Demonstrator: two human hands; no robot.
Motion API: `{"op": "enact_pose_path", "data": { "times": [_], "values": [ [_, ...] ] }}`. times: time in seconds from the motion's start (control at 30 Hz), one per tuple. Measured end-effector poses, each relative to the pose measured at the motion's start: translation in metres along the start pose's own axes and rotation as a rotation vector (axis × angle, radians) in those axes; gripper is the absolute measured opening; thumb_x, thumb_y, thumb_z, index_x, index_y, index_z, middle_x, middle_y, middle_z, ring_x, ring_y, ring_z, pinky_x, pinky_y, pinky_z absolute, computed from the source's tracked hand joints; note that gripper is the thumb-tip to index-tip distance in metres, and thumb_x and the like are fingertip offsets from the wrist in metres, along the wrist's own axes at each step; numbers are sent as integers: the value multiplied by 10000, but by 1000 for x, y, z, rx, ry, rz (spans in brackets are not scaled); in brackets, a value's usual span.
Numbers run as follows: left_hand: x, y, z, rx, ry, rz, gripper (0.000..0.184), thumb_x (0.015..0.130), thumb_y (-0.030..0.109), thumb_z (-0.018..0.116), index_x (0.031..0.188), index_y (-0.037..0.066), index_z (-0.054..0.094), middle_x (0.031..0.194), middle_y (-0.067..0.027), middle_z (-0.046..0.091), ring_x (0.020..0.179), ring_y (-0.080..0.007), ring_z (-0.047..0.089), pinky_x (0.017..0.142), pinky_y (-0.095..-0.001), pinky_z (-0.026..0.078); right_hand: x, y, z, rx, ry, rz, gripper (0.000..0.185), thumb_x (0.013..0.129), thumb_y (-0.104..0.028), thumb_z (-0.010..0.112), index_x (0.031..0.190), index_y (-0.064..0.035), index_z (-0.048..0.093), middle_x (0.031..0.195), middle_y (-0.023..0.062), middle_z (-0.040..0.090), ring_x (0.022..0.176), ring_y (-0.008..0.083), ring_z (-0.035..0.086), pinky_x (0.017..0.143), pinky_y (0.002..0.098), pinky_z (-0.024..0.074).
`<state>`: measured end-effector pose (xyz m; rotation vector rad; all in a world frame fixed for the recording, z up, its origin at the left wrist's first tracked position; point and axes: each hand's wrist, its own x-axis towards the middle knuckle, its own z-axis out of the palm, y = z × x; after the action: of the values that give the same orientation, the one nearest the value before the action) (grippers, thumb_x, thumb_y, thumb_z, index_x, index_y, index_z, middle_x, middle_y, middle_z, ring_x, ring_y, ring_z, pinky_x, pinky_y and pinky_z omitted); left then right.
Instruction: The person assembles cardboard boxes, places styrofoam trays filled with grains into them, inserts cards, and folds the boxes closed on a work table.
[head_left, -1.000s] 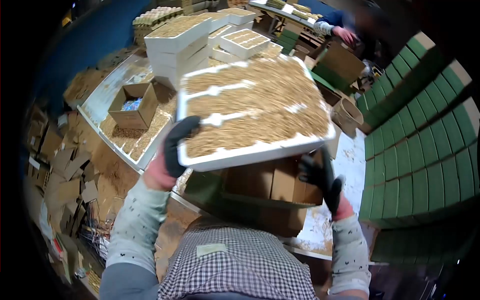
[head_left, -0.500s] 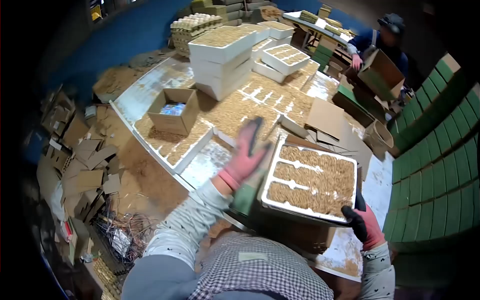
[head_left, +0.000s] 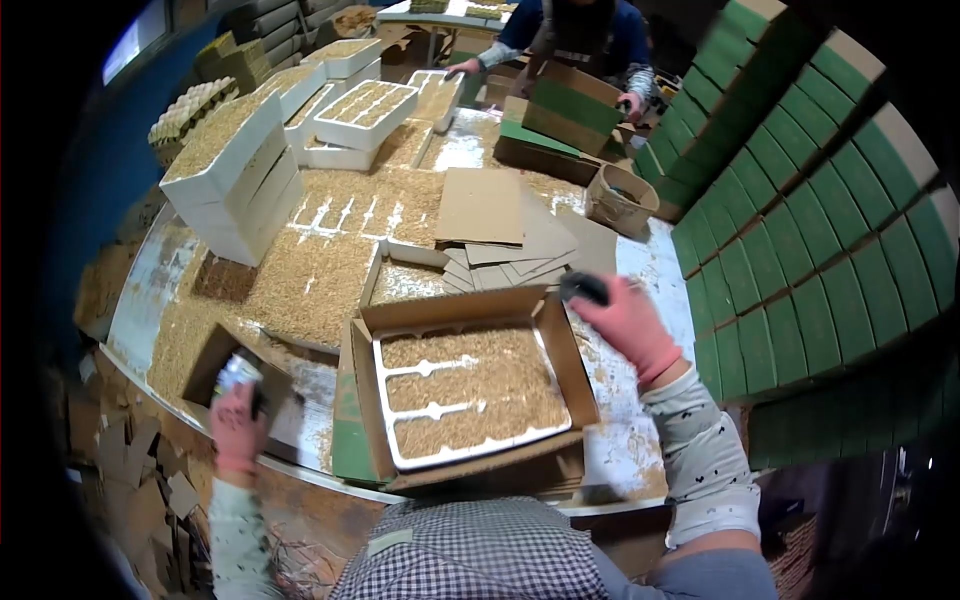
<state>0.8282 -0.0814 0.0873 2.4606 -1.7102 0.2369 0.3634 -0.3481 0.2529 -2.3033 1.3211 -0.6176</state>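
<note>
My left hand (head_left: 240, 425), in a pink glove with dark fingertips, reaches into a small tilted cardboard box (head_left: 275, 378) at the table's near left. Its fingers are closed at a blue-and-white packet (head_left: 238, 372) there, partly hidden by blur. In front of me stands an open cardboard box (head_left: 590, 375). A white tray (head_left: 386, 425) of tan grain-like bits, with white ridges, lies within its walls. My right hand (head_left: 630, 325) hovers by the box's far right corner, apart from the tray. Its dark fingertips are bunched and smeared by motion.
White trays (head_left: 235, 185) of tan bits stand stacked at back left. Flat cardboard sheets (head_left: 480, 205) lie beyond the box. Tall rows of green boxes (head_left: 800, 290) line the right. Across the table a co-worker (head_left: 575, 40) handles a green-and-brown box (head_left: 570, 110).
The tray has gone down inside the open cardboard box, and my right hand has come off it. My left hand has moved left to the small box, which is now nearer and tilted. The view has turned right.
</note>
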Motion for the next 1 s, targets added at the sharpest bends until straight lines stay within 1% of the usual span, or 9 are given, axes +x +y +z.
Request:
{"op": "enact_pose_path", "data": {
  "times": [0.1,0.2,0.27,0.43,0.53,0.6,0.67,0.8,1.0],
  "values": [
    [-19,86,-20,41,-142,148,469,596,148,710,1042,106,570,960,-106,590,890,-284,565,873,-393,403,50,115,30,483,88,342,365,799,-335,642,1002,-32,637,890,125,661,788,237,635,693,319,492],
    [-42,84,47,-82,17,-155,506,696,197,705,1168,107,545,1025,-119,577,954,-293,559,915,-407,400,78,234,110,255,188,427,411,801,-305,666,1035,28,610,847,81,636,704,140,579,608,268,475],
    [-20,99,36,-68,-102,-362,480,740,255,682,1179,128,535,1072,-135,563,1004,-307,546,958,-395,373,87,227,142,820,165,597,495,800,-337,672,1083,57,571,840,59,610,681,107,544,562,257,460],
    [-8,-6,47,-265,336,-632,530,748,310,694,1198,107,502,1183,-136,550,1095,-302,522,919,-376,419,149,280,104,240,-223,318,383,795,-311,658,976,19,588,752,108,602,599,187,562,515,328,470],
    [23,-26,2,-253,-335,-582,648,700,401,727,1230,105,500,1192,-140,562,1110,-294,529,917,-368,426,153,288,15,-540,-206,-60,247,805,-253,617,796,-6,614,699,155,621,564,243,595,516,378,474],
    [25,-18,38,-146,-342,-369,770,610,505,753,1226,117,504,1175,-127,581,1105,-256,549,921,-342,425,144,276,-31,-139,201,333,384,807,-333,622,663,23,602,523,80,476,499,181,438,480,375,362],
    [29,-11,64,-47,-289,-372,622,668,485,716,1153,136,544,1121,-107,609,1080,-246,565,896,-337,434,127,270,-72,436,515,552,421,865,-372,577,687,7,535,620,-49,424,545,99,329,485,308,290],
    [42,-9,34,61,-275,-388,219,833,305,556,977,150,613,1006,-85,646,999,-237,604,787,-365,466,67,175,-130,211,649,299,340,901,-307,538,791,12,578,668,-22,483,604,101,425,547,273,370],
    [33,-32,-29,151,-91,-224,186,838,195,515,967,150,641,962,-95,661,903,-248,635,760,-368,487,-18,165,-156,-196,667,226,346,906,-216,508,1166,6,564,1084,137,626,936,241,604,790,330,476]
  ]
}}
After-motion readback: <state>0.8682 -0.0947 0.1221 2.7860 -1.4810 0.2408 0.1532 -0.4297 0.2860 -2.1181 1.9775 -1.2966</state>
